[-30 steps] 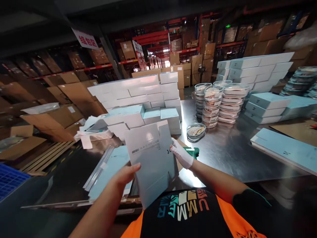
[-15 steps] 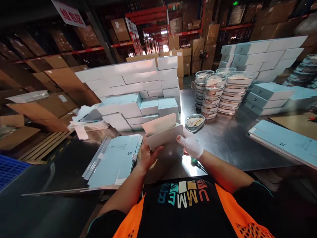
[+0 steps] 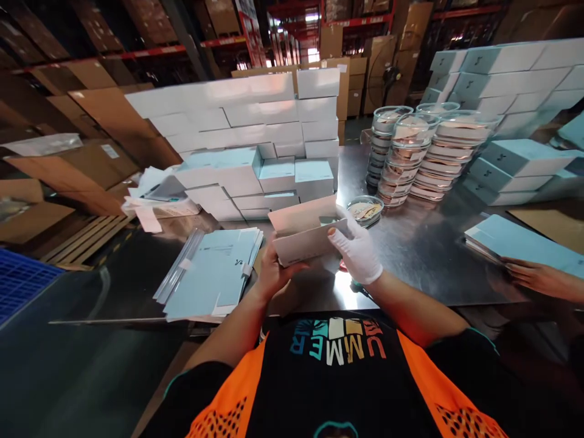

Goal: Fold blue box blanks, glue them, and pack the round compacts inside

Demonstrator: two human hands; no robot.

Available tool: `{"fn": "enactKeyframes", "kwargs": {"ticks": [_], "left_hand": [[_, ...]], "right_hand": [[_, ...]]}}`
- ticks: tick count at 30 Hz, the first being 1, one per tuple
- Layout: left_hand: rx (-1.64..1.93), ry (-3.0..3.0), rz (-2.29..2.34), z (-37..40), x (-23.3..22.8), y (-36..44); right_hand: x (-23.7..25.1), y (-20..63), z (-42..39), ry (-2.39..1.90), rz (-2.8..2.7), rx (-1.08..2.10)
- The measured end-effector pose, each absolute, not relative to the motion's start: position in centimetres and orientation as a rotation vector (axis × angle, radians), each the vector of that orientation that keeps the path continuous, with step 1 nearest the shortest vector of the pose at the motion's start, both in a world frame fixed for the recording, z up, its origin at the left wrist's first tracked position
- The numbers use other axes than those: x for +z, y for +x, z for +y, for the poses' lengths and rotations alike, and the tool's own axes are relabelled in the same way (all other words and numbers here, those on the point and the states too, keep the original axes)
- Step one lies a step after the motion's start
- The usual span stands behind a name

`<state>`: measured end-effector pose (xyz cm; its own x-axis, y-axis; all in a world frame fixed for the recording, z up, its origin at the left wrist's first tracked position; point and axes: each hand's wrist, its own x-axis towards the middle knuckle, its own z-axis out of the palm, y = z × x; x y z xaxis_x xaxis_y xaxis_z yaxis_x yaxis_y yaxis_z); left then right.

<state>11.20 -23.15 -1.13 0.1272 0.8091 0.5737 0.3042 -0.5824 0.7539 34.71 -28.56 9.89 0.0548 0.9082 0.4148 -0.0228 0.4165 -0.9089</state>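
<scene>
On the steel table, behind the hands, stands a wall of stacked boxes, with flat sheets at the left. Above the table's near edge, the bare left hand and gloved right hand grip a half-folded box by its two ends.

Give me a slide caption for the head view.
Bare left hand and gloved right hand hold a half-folded carton above the steel table.

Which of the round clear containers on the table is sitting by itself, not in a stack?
The single low container just beyond the gloved right hand. It lies alone on the metal table, while the others stand in tall stacks farther back.
</scene>
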Motion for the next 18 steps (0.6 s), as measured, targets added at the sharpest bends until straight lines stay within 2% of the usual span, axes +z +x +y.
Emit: {"fn": "enactKeyframes", "kwargs": {"ticks": [8,14,16,18], "left_hand": [[1.712,2.043,1.059,-24.2,-1.8,12.1],[1.770,2.176,0.883,-24.4,-0.5,11.5],[1.869,2.100,0.919,-24.3,0.4,11.1],[1.932,2.003,1.011,-24.2,1.4,10.6]], "right_hand": [[9.9,34.5,-26.1,-1.218,-1.358,0.569],[8.0,36.2,-24.8,-1.074,-1.360,0.666],[7.0,38.1,-24.8,-1.299,-1.440,0.612],[5.7,40.0,-25.2,-1.703,-1.587,0.573]]}}
